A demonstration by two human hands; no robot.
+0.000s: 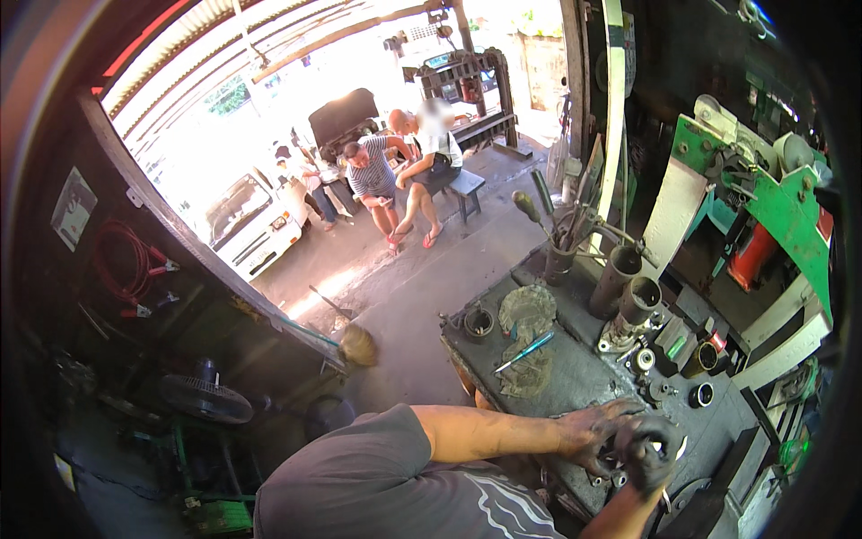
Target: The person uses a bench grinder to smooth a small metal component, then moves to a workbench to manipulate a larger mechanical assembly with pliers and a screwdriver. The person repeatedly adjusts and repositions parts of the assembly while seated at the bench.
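Note:
My left hand (600, 437) and my right hand (648, 456), both dark with grime or covering, are together at the workbench's (566, 341) near right side. Their fingers are curled around something small that they mostly hide; I cannot make it out. Small metal fittings (620, 478) lie just below them. Above them on the benchtop are a round metal part (659, 392), a black-rimmed metal ring (701, 394) and a bearing-like ring (643, 360). Farther left, a blue-handled screwdriver (530, 350) rests on a grimy rag (525, 377).
Tool-filled metal cylinders (558, 265) stand along the bench's back. A green-and-white press (790, 225) is at right. A fan (202, 404), red cables (126, 269) and a broom (357, 346) are at left. Several people (373, 184) are outside near a bench (467, 184) and vehicles (256, 225).

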